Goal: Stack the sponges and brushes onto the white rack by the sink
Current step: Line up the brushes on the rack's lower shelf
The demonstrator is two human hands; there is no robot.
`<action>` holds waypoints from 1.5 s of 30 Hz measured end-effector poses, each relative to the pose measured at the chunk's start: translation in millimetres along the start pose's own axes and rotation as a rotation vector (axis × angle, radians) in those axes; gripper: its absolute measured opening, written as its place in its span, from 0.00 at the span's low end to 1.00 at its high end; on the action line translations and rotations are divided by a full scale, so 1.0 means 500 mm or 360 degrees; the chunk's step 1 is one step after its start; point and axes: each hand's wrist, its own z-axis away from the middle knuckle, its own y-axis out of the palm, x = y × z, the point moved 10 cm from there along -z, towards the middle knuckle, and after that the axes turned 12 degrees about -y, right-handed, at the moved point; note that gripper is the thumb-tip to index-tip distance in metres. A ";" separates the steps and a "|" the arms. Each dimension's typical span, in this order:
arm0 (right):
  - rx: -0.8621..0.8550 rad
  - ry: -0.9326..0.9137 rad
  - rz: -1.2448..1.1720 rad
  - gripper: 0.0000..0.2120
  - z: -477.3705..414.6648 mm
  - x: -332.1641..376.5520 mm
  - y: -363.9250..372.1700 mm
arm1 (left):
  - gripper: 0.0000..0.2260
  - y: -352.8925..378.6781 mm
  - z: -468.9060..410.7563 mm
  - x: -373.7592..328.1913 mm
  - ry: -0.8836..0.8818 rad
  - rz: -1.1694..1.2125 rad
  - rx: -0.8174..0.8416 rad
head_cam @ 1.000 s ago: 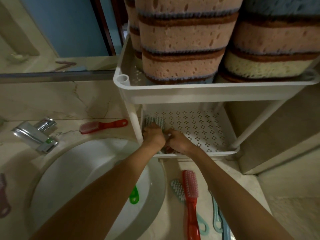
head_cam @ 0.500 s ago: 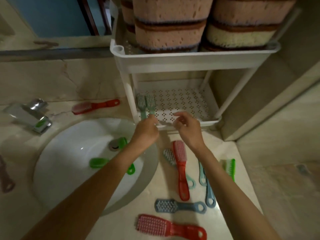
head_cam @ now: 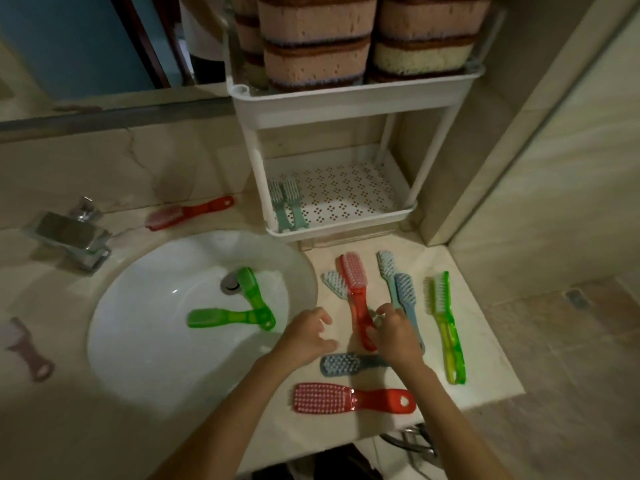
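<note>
- R hand (head_cam: 394,332): fingers curled down onto handle of red brush (head_cam: 354,289). Pinching it or only touching: cannot tell.
- L hand (head_cam: 308,336): just beside R hand at 9 o'clock, fingers loosely bent, holds nothing, over counter at sink (head_cam: 145,358) rim.
- Red brush: bristles up, head toward 12. Pale teal brush (head_cam: 333,284) touches its head on 9 o'clock side.
- 1 o'clock of R hand: two blue brushes (head_cam: 403,291), overlapping, handles run under R hand.
- 3 o'clock: green-yellow brush pair (head_cam: 446,327), apart from the blues.
- 7 o'clock: grey-blue brush (head_cam: 341,364) crosswise, handle under R wrist. Nearer the person, wide red brush (head_cam: 325,398).
- 9 o'clock, in sink basin: two green brushes (head_cam: 214,317), handles crossing.
- 12 o'clock: white rack (head_cam: 346,102). Lower shelf has two teal brushes (head_cam: 287,206) side by side at L edge. Top shelf packed w/ stacked sponges (head_cam: 311,39).
- 11 o'clock, behind sink: far red brush (head_cam: 188,213), near tap (head_cam: 69,237).
</note>
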 end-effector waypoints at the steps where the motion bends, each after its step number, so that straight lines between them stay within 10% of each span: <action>1: -0.0013 0.0013 -0.0025 0.14 0.002 -0.005 0.000 | 0.20 0.018 0.007 -0.012 0.0073 -0.0142 0.0041; 13: -0.0227 0.0193 0.0045 0.15 0.024 -0.091 -0.060 | 0.17 0.095 0.020 -0.063 0.0335 -0.1060 -0.0201; 25: -0.0232 0.0419 -0.0111 0.15 -0.004 -0.129 -0.070 | 0.09 -0.035 0.046 -0.075 0.0352 0.0066 -0.0104; 45: -0.0305 -0.0317 -0.0197 0.08 -0.204 0.103 -0.238 | 0.13 -0.331 -0.033 -0.226 0.0405 0.1298 -0.0716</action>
